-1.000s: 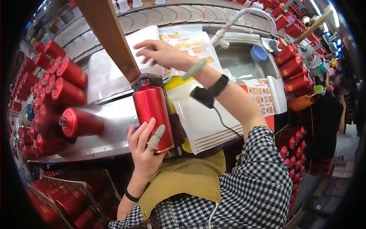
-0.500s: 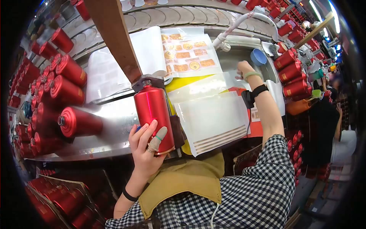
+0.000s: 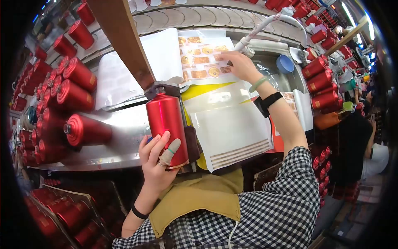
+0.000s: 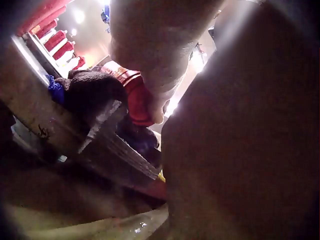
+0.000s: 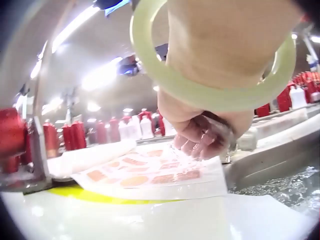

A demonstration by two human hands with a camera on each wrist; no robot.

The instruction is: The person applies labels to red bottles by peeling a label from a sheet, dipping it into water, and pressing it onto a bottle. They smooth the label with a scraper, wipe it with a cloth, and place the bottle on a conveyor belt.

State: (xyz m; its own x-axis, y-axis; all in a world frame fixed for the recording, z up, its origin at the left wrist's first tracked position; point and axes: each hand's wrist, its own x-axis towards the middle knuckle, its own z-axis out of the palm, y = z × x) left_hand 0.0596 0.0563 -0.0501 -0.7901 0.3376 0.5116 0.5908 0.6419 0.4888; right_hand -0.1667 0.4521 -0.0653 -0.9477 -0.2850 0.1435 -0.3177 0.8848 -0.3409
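Observation:
In the head view a shiny red metal bottle [image 3: 166, 120] lies with its neck in a dark holder [image 3: 161, 88] at the foot of a wooden post. My left hand [image 3: 159, 168] grips its lower end, one finger wearing a grey finger cover. The left wrist view is dark, with part of the red bottle [image 4: 137, 100] beyond the hand. My right hand [image 3: 244, 68] reaches over a sheet of gold printed decals [image 3: 201, 60], pinching a small dark piece [image 3: 229, 63] whose kind I cannot tell. In the right wrist view its curled fingers [image 5: 202, 145] look wet, close over the decals.
Many red bottles [image 3: 76, 93] stand at the left, with one lying nearer [image 3: 89, 130]. A striped white sheet [image 3: 232, 133] covers the right side of the work surface. Beyond are a water-filled sink [image 3: 265, 72], a blue bowl [image 3: 285, 63] and a white curved tap [image 3: 273, 20].
My right hand swung from above the bottle's neck to the sink, then came back left to the decal sheet. The left hand and the red bottle stayed in place.

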